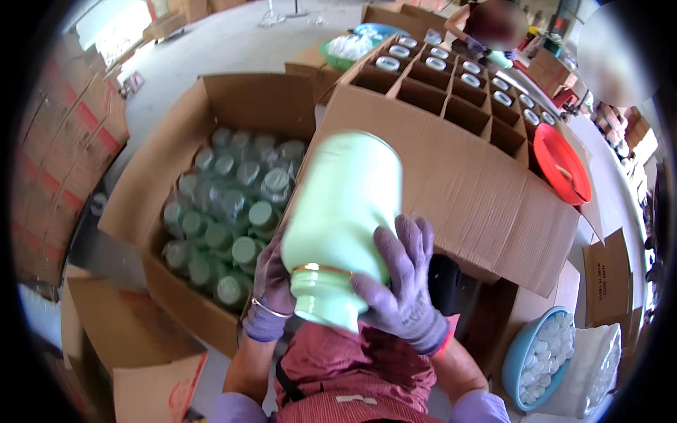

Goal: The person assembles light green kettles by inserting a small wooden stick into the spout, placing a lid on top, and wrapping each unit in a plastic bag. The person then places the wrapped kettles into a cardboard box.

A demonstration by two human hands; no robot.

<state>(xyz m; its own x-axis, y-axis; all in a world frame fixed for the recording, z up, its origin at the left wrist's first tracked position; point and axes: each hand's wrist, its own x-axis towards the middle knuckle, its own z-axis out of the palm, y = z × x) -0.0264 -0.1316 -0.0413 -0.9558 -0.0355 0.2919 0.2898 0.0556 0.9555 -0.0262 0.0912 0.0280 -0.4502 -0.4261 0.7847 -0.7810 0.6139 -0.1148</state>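
A pale green bottle (342,218) with a gold ring at its neck is held up close in front of me, its neck pointing toward my chest and its base away. My left hand (271,292), in a purple knit glove, grips it from the left near the shoulder. My right hand (403,282), gloved the same way, wraps the right side of the neck and shoulder. Below the bottle is my red striped apron.
An open carton (169,176) on my left holds several plastic-wrapped green bottles. A divided carton (451,176) ahead holds capped jars in its far cells. A red bowl (560,166) is at right, a blue basin of white caps (539,356) lower right. Other people stand beyond.
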